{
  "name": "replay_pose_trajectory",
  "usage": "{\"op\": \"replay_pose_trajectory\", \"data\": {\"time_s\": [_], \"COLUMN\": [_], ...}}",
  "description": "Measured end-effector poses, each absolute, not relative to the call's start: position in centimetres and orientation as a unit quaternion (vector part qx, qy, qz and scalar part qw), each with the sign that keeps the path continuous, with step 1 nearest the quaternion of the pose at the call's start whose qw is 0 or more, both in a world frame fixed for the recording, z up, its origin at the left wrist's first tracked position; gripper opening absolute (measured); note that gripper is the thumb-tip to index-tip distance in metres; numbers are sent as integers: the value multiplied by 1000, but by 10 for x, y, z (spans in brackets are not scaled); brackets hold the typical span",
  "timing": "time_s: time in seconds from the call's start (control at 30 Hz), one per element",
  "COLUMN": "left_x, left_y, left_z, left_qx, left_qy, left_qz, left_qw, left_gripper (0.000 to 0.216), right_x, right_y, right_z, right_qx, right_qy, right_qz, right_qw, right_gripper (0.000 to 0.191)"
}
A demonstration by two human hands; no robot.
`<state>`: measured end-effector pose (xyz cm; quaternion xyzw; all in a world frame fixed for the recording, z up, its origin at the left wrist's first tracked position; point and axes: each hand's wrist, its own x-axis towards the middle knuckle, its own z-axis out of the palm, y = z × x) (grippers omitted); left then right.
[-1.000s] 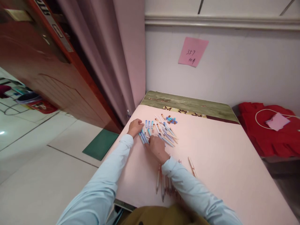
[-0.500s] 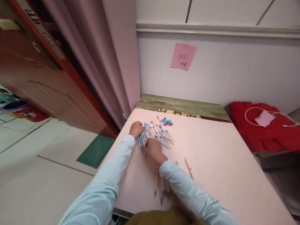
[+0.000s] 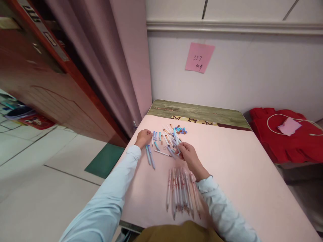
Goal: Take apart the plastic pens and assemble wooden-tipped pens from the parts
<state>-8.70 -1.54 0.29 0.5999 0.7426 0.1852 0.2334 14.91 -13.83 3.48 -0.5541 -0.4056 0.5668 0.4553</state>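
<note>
On the worktop [image 3: 234, 185], clear pens [image 3: 180, 191] were already grouped by the near edge; refills [image 3: 163, 153] lay loose toward the far-left corner, where the right hand [image 3: 185, 151] pinched a blue pen [image 3: 175, 136]; the left hand's [image 3: 143, 138] grip was unclear.

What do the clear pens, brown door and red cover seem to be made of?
Clear pens: probably plastic, smooth; the barrels look see-through.
Brown door: wood or wood-look, with a slight sheen and panel lines.
Red cover: likely fabric, matte, with a ruffled edge.
</note>
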Motion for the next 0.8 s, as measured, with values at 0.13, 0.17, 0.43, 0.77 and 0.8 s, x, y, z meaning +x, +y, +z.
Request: {"op": "replay_pose_trajectory", "data": {"time_s": [0.13,0.17,0.43,0.77,0.8], "left_x": [-86,-86,-67,-24,-23], "left_y": [-14,-13,-5,-16,-17], "left_z": [5,5,12,17,17], "left_qx": [608,610,646,650,643], "left_qy": [746,748,740,741,746], "left_qz": [161,154,74,30,31], "left_qw": [218,213,173,167,170], "left_gripper": [17,17,43,36,35], "right_x": [146,145,151,166,168], "right_y": [-140,-140,-137,-139,-139], "right_z": [40,41,38,23,22], "right_qx": [-496,-490,-516,-584,-583], "right_qy": [-351,-349,-335,-387,-387], "right_qz": [627,633,596,529,528], "right_qw": [488,488,516,479,481], "right_gripper": [26,27,27,27,27]}}
